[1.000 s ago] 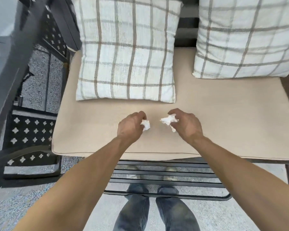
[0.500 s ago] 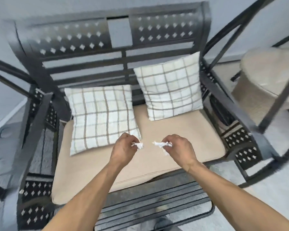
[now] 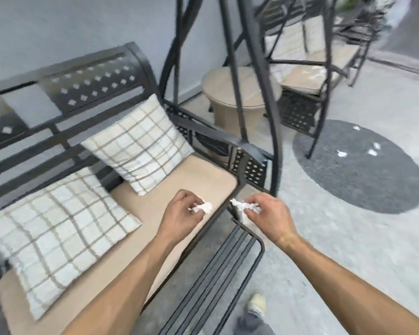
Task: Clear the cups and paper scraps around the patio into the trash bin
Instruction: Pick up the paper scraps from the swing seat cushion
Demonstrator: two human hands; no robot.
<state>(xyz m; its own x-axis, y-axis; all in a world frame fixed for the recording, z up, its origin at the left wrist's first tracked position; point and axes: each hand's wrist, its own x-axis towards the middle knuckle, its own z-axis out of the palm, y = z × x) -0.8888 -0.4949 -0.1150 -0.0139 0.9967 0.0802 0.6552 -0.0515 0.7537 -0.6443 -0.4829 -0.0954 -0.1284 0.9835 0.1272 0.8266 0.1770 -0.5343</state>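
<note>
My left hand is closed on a crumpled white paper scrap, held over the front right corner of the tan seat cushion. My right hand grips another white paper scrap just past the swing seat's right armrest. Several more white scraps lie on the round grey rug to the right. No cup and no trash bin appear in this view.
The black metal swing bench holds two plaid pillows. Its dark frame posts rise right in front of me. Behind them stand a round wicker side table and a second cushioned bench. Pale concrete floor spreads right.
The view has swung right and pulled back from the bench, bringing the rug and far furniture into sight. Both hands keep their scraps and sit over the seat's right end.
</note>
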